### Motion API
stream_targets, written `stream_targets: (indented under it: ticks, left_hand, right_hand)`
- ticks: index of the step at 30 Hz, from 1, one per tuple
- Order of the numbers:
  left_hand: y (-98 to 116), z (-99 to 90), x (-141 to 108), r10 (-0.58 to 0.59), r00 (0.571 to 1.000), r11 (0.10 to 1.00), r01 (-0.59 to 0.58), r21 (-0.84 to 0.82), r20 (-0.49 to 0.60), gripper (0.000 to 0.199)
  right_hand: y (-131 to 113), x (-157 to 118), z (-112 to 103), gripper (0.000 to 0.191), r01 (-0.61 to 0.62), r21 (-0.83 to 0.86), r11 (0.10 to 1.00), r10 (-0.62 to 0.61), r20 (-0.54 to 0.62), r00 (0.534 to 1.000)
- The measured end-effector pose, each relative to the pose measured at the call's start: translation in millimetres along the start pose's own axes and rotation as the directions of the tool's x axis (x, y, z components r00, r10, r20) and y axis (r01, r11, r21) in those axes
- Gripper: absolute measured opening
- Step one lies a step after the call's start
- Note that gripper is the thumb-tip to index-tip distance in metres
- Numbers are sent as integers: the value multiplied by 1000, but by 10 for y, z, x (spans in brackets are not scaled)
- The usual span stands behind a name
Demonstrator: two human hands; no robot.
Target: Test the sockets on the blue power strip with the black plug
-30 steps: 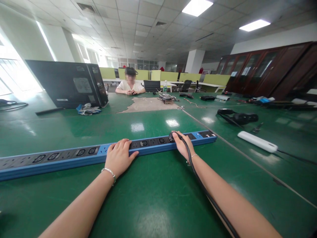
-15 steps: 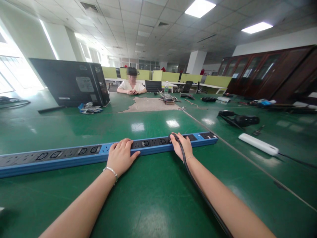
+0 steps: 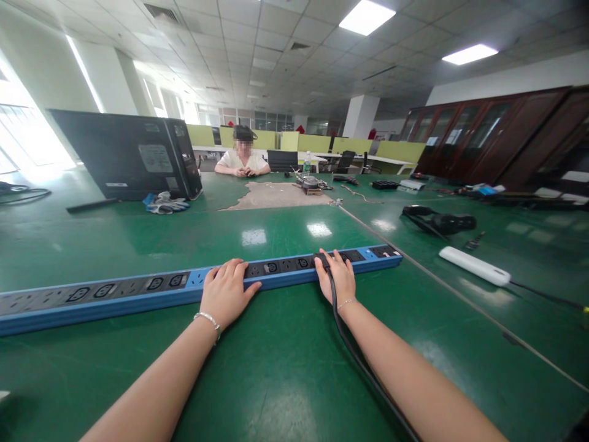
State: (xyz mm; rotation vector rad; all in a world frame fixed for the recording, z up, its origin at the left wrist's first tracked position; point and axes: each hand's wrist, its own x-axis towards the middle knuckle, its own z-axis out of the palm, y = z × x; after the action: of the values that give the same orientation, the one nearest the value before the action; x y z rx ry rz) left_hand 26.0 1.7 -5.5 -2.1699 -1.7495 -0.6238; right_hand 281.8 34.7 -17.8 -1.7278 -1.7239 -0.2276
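Observation:
A long blue power strip (image 3: pixel 151 302) with black sockets lies across the green table (image 3: pixel 285 356). My left hand (image 3: pixel 225 291) is wrapped over the strip near its middle, thumb along the front side and fingers on top. Toward the strip's right end, my right hand (image 3: pixel 337 276) grips a black plug (image 3: pixel 319 260) against the sockets. Its black cable (image 3: pixel 350 344) runs down beside my right forearm. How deep the plug sits is hidden by my fingers.
A black computer case (image 3: pixel 124 156) with gloves (image 3: pixel 165 203) beside it stands at the back left. A white power strip (image 3: pixel 473 265) and a black device (image 3: pixel 442 220) lie to the right. Across the table sits a person (image 3: pixel 242 156).
The fingers of my right hand have shifted slightly over the plug, and the cable has swung a little left. The view has moved slightly. My left hand keeps its hold.

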Motion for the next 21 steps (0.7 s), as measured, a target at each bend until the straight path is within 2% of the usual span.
stream_targets:
  ticks: [10, 17, 21]
  left_hand:
    - [12, -12, 5, 4, 1000, 1000, -4, 11, 5, 47]
    - [2, 9, -2, 0, 1000, 1000, 0, 13, -1, 47]
    - [2, 13, 1, -6, 1000, 1000, 6, 6, 3, 47]
  right_hand:
    - [-53, 78, -126, 38, -30, 6, 1000, 29, 102, 994]
    - [-43, -12, -27, 36, -34, 37, 999, 34, 5, 999]
    - [-3, -10, -10, 39, 22, 89, 996, -19, -29, 999]
